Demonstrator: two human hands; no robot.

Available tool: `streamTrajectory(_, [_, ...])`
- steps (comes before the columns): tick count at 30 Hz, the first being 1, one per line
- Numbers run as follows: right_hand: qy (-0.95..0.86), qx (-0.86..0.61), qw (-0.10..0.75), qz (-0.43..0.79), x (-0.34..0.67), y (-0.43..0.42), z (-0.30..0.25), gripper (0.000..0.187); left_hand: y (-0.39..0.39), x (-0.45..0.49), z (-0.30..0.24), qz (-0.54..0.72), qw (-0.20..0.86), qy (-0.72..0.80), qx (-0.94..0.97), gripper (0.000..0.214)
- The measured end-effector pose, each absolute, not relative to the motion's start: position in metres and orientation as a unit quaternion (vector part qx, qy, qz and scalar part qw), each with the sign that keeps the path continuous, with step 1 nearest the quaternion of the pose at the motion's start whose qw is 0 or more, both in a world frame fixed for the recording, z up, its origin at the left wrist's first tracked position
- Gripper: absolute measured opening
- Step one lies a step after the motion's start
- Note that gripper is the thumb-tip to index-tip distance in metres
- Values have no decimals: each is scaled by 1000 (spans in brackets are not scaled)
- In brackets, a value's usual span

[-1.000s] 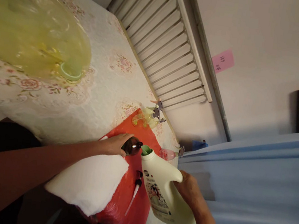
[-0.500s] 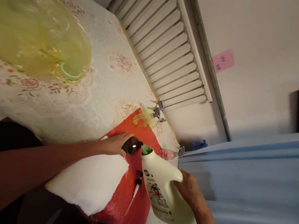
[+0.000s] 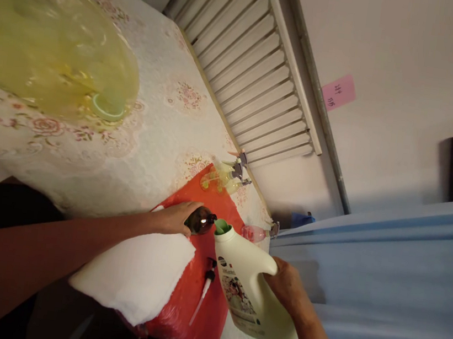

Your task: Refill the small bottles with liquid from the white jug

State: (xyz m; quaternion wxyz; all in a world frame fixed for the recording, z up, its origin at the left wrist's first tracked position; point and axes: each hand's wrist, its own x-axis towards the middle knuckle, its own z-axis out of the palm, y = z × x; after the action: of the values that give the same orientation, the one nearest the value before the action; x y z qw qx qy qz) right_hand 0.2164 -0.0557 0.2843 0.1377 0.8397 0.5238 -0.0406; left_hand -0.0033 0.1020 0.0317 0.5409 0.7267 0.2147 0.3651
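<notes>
My left hand (image 3: 177, 218) is wrapped round a dark brown bottle (image 3: 198, 221), whose narrow mouth points right. In my right hand (image 3: 284, 285) is the handle of a large pale green jug (image 3: 251, 295) with a printed label. The jug's open green mouth is right at the bottle's mouth; I cannot tell whether they touch or whether liquid flows. Below them a pump top (image 3: 207, 281) with a black head and pale tube lies on the red plastic sheet (image 3: 185, 320). A white cloth (image 3: 137, 274) lies beneath my left forearm.
Several spray bottles (image 3: 225, 178) with yellowish liquid stand at the sheet's far edge. A pink spray bottle (image 3: 255, 233) is beyond the jug. A big yellow plastic bag (image 3: 51, 41) rests on the floral tablecloth (image 3: 150, 143). A radiator (image 3: 245, 55) and blue curtain (image 3: 383, 279) border the table.
</notes>
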Motion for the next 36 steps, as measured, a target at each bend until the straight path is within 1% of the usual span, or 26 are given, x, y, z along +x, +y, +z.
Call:
streamTrajectory(7, [526,837,148,-37,217,-55,285,14,103,-3,30,369,531,209,733,78])
streamTrajectory(13, [533,835,132,-41,221,-55,283,14,103,-1,28,370,533,212,731,77])
streamTrajectory(17, [529,836,139,-38,221,-55,283,15,102,0,27,374,534,213,728,81])
streamTrajectory(27, [525,838,146,-35,216,-55,285,14,102,-2,31,371,534,215,729,81])
streamTrajectory(36, [523,837,155,-39,213,-54,287,14,102,-4,34,372,532,213,731,74])
